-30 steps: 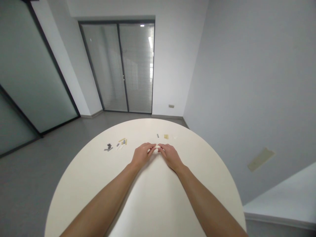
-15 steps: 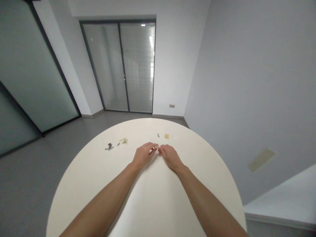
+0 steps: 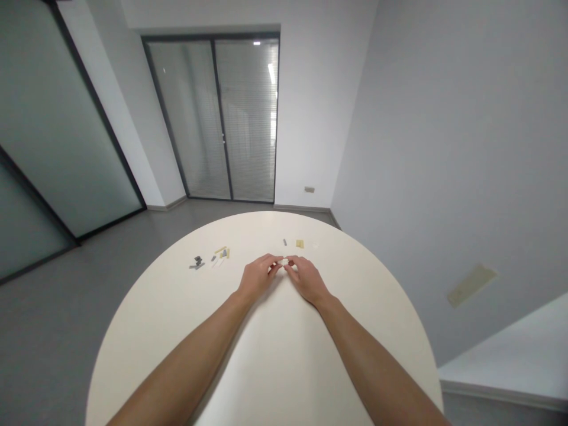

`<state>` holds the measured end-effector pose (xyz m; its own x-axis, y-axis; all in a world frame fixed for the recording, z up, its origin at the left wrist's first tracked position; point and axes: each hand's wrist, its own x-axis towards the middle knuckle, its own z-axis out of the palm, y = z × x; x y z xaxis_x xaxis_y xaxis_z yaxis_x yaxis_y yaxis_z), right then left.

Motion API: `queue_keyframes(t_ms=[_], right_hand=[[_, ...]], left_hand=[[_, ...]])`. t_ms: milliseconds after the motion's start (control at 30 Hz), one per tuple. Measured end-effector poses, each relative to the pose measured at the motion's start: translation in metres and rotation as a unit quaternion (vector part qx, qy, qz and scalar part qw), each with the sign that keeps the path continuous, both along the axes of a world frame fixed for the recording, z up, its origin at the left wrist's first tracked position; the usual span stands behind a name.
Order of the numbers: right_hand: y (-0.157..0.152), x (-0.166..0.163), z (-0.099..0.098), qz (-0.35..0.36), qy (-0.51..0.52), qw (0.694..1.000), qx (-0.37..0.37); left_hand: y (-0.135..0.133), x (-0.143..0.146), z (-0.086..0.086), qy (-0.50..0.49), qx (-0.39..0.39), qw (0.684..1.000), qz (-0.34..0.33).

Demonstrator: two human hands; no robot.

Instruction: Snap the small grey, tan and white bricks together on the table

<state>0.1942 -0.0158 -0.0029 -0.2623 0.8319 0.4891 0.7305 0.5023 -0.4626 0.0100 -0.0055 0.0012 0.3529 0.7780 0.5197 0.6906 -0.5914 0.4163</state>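
Over the middle of the round table, my left hand [image 3: 258,274] and my right hand [image 3: 307,278] meet fingertip to fingertip. Between them is a small white piece [image 3: 284,261], probably a toy building brick, pinched from both sides. Its exact shape is too small to make out, and the fingertips cover part of it. Just beyond my hands lie a small grey piece [image 3: 284,242] and a flat yellow piece [image 3: 300,244].
Left of my hands, several yellow, white and grey pieces [image 3: 222,254] lie loosely together on the white table [image 3: 275,367]. Farther left sits a cluster of dark grey pieces [image 3: 197,262]. A faint whitish piece [image 3: 315,245] is right of the yellow one.
My right fingers have uncurled and shifted slightly, so more of the white piece shows between the fingertips. My left hand stays almost in place.
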Motion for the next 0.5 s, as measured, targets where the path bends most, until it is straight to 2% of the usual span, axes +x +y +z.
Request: queue_keyframes(t_ms=[500], right_hand=[[0.0005, 0.0009, -0.0005, -0.007, 0.012, 1.000, 0.021]], left_hand=[[-0.0003, -0.0008, -0.0006, -0.002, 0.005, 1.000, 0.004]])
